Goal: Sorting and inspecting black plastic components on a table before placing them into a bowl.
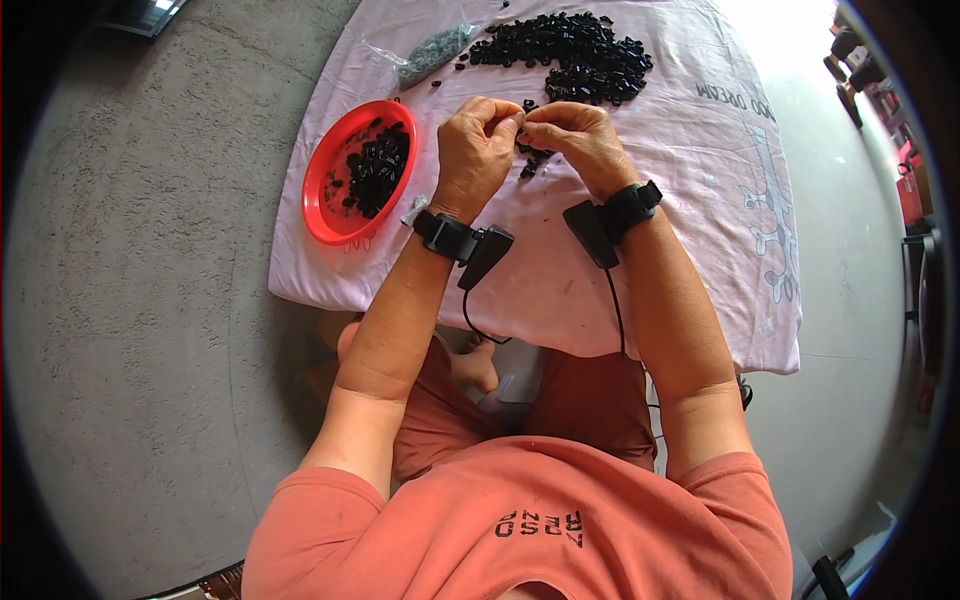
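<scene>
Fingertips of my left hand (478,148) and my right hand (582,142) meet over the cloth-covered table, both closed in a pinch. Whatever small piece sits between them is hidden by the fingers. Just under and between the hands lie a few loose small black parts (529,171). Beyond them spreads a big pile of shiny black parts (575,55). Left of my left hand stands a red round tray (313,205) with more black parts (378,172) in it. A clear plastic bag (438,52) of small grey pieces rests beside the pile.
A pale pink printed cloth (700,215) covers the table and hangs over its near edge. Black straps with box-shaped devices (487,255) are on both wrists, their cables (617,305) trailing toward my lap. Grey concrete floor (150,280) extends to the left.
</scene>
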Demonstrator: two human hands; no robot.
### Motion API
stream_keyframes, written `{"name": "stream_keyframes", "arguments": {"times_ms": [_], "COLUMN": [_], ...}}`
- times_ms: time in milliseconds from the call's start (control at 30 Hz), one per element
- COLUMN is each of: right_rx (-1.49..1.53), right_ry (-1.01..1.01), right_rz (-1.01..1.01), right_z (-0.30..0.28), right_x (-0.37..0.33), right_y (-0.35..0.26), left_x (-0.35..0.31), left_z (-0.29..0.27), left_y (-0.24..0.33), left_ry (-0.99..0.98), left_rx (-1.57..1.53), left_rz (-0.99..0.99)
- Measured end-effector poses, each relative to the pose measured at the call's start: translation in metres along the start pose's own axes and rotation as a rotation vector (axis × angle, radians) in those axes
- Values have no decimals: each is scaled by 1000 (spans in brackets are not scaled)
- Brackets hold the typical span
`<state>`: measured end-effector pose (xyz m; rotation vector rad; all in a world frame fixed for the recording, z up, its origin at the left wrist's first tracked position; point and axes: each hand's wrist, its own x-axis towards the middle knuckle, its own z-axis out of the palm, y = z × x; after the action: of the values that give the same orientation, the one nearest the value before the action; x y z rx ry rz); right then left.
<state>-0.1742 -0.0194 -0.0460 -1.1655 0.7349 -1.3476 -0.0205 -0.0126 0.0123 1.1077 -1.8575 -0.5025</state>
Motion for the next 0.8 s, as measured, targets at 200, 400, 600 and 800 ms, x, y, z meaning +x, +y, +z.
{"name": "stream_keyframes", "arguments": {"times_ms": [200,400,600,800], "right_rx": [-24,48,140,185], "right_ry": [-14,41,119,226], "right_rz": [12,-3,-11,-39], "right_z": [2,-7,-8,-16], "right_x": [-1,1,3,5], "right_y": [-5,-1,-2,3], "left_x": [-1,-6,-20,-1], "left_z": [-4,-9,-13,6], "left_y": [-8,-24,-47,-60], "left_ry": [-34,-62,-166,-132], "left_rx": [50,17,284,338], "left_rz": [32,-119,-34,2]}}
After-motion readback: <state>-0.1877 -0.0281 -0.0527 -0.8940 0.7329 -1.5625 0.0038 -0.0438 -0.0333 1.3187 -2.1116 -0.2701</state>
